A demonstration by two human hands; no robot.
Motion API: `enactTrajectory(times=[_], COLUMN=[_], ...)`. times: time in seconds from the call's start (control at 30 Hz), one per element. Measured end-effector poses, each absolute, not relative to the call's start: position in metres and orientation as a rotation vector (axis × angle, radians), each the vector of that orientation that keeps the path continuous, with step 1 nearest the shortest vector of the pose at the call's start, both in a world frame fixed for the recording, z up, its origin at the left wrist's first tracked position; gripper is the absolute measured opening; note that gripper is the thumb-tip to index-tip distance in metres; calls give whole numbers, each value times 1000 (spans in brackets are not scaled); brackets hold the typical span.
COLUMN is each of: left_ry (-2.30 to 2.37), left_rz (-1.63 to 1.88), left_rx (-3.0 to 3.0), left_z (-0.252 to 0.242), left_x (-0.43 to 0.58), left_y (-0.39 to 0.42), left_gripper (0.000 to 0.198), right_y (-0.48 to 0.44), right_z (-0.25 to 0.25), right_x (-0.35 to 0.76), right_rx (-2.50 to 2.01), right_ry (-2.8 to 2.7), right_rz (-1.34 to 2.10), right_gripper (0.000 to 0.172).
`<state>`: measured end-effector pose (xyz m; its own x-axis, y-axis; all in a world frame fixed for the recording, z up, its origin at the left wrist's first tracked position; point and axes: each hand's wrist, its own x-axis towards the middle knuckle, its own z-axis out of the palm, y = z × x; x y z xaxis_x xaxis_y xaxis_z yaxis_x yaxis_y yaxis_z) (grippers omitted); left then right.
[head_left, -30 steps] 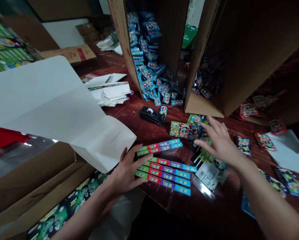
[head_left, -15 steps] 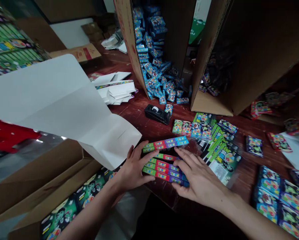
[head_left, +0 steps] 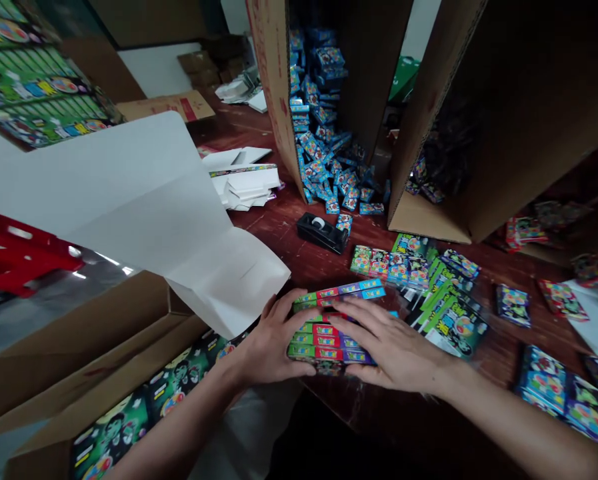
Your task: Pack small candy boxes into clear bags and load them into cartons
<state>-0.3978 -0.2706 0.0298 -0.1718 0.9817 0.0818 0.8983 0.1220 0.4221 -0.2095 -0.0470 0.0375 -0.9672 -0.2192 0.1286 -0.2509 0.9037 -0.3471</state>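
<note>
Between my two hands, at the table's near edge, is a group of small candy boxes (head_left: pixel 323 338), their narrow sides showing green, red, purple and blue. My left hand (head_left: pixel 279 337) grips the left end of the boxes, thumb at the near side and fingers at the far side. Across their right part lies my right hand (head_left: pixel 386 343), fingers over the top and thumb against the near side. The farthest row sits slightly apart from the others. Beyond them is a short row of four-coloured packets (head_left: pixel 389 265) beside overlapping green and black printed pouches (head_left: pixel 451 313).
A black tape dispenser (head_left: pixel 323 233) stands farther back. Large cartons (head_left: pixel 273 87) hold many small blue boxes. An open white box (head_left: pixel 179 200) is on the left above a brown carton (head_left: pixel 93 340). Stacked packets (head_left: pixel 543 380) lie at right, near a red plastic item (head_left: pixel 19 250).
My right hand has slid left over the boxes, and the near row is tilted so a patterned face shows. The whole view has shifted slightly.
</note>
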Motion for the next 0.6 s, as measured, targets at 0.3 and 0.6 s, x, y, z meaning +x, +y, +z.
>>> enactTrajectory(times=[0.3,0.6], left_ry=[2210,2193], left_rz=[734,825], left_rx=[1655,1602], left_z=[21,17], left_x=[-393,-390], left_y=[-271,-265], left_gripper=[108,102], right_y=[-24,-35], right_z=[28,40], right_x=[-203,-238], right_rx=[33,94], right_ry=[-2812,-3095], right_rz=[1026,485], right_gripper=[127,147])
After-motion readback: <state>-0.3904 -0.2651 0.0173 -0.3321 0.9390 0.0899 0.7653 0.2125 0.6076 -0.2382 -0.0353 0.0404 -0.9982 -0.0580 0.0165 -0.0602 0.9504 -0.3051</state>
